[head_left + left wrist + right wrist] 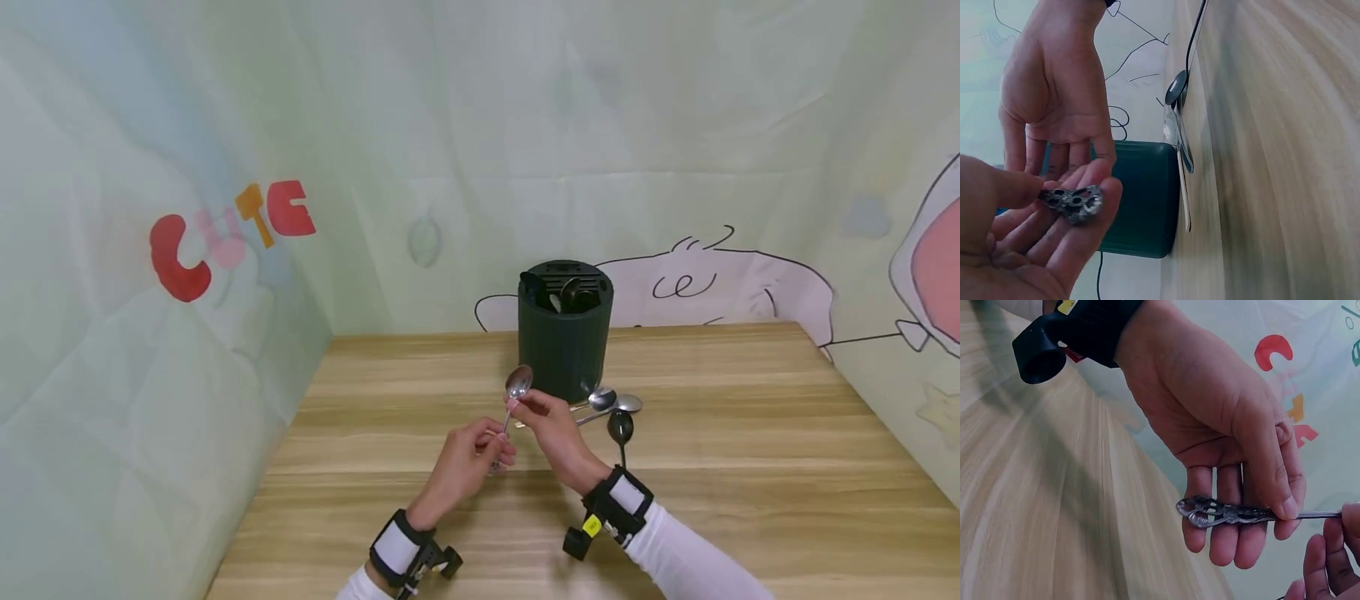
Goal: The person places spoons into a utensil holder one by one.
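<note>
A silver spoon (519, 381) with an openwork ornate handle is held up between both hands, its bowl upward. My left hand (461, 462) pinches the decorated handle end; in the left wrist view this ornate handle (1079, 203) lies across its fingers. My right hand (557, 433) pinches the thin stem just below the bowl. In the right wrist view, the left thumb presses the spoon handle (1232, 514) against the fingers, while the right fingertips (1316, 562) show at the lower right corner. The bowl is outside that view.
Behind the hands stands a dark green cylindrical utensil holder (562, 354) with utensils in it. Two silver spoons, one nearer (602, 399) and one farther right (630, 404), lie by its base. A black spoon (621, 427) lies beside the right wrist on the wooden table (720, 467).
</note>
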The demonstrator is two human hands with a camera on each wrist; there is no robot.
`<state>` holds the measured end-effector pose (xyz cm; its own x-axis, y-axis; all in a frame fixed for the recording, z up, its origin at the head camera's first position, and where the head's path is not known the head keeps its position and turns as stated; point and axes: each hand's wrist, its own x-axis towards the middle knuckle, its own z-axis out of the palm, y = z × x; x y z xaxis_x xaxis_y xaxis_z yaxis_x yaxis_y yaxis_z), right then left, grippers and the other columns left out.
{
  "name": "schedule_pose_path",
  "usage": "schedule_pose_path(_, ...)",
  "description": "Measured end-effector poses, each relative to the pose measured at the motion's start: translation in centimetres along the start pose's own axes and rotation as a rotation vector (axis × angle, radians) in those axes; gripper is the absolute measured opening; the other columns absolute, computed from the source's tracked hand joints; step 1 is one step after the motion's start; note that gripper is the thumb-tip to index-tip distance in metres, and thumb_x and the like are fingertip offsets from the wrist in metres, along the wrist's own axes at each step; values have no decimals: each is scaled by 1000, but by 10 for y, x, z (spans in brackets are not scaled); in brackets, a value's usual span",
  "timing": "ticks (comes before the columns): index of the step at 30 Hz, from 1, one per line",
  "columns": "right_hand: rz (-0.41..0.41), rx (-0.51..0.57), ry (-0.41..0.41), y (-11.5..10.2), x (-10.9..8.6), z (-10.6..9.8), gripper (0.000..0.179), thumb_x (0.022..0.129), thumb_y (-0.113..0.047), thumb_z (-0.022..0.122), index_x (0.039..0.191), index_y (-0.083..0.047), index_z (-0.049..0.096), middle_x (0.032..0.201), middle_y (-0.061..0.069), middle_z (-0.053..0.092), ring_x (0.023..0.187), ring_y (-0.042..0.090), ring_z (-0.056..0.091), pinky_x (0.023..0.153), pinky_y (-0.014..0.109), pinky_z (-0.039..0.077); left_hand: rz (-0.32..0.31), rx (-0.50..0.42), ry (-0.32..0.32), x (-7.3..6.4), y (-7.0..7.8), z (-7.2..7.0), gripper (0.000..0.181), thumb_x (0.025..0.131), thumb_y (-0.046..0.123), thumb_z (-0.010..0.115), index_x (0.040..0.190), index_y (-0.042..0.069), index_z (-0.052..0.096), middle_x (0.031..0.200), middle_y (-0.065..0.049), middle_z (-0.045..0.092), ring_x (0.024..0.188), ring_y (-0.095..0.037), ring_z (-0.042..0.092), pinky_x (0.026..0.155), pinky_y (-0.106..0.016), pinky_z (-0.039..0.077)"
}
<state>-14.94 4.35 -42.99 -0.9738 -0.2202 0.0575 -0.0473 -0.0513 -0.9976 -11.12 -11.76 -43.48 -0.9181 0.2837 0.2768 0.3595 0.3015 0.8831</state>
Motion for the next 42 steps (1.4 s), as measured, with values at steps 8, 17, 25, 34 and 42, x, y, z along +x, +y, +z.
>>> schedule_pose_path(8, -76, -63, -49, -34, -10, -15, 18, 91, -23, 58, 103, -11, 65, 101, 10, 63, 91, 24, 58, 84, 43, 46, 92, 208, 78, 19, 14, -1, 14, 92, 22, 58, 100, 14, 66, 85, 5, 66, 80, -5, 59, 63, -26, 53)
schedule_pose_path(17, -234, -113, -41, -72, -4, -37, 18, 90, -18, 60, 103, -6, 64, 100, 16, 61, 86, 24, 60, 80, 41, 51, 213, 173, 150, 54, 49, 5, 7, 88, 15, 62, 93, 15, 67, 84, 6, 65, 77, -5, 59, 59, -24, 53)
schedule_pose_path(25, -387, -209, -24, -129, -6, -53, 19, 91, -5, 56, 108, 3, 58, 103, 20, 60, 89, 24, 58, 76, 31, 52, 330, 186, 156, 88, 82, 5, 7, 88, 18, 62, 94, 15, 63, 83, 7, 64, 74, -5, 57, 59, -30, 51)
schedule_pose_path(34, -533, -324, 19, -167, 7, -68, 13, 89, -4, 58, 100, 3, 60, 91, 17, 63, 83, 23, 59, 78, 29, 50, 463, 174, 160, 124, 111, 0, 9, 90, 18, 61, 94, 10, 63, 82, 3, 65, 68, -5, 58, 62, -30, 52)
schedule_pose_path(42, -551, -350, 24, -192, 15, -73, 13, 90, -7, 58, 100, 1, 61, 89, 18, 62, 82, 23, 59, 76, 33, 50, 509, 194, 173, 147, 132, -7, 10, 88, 14, 63, 96, 10, 62, 82, 2, 65, 70, -3, 58, 62, -25, 52)
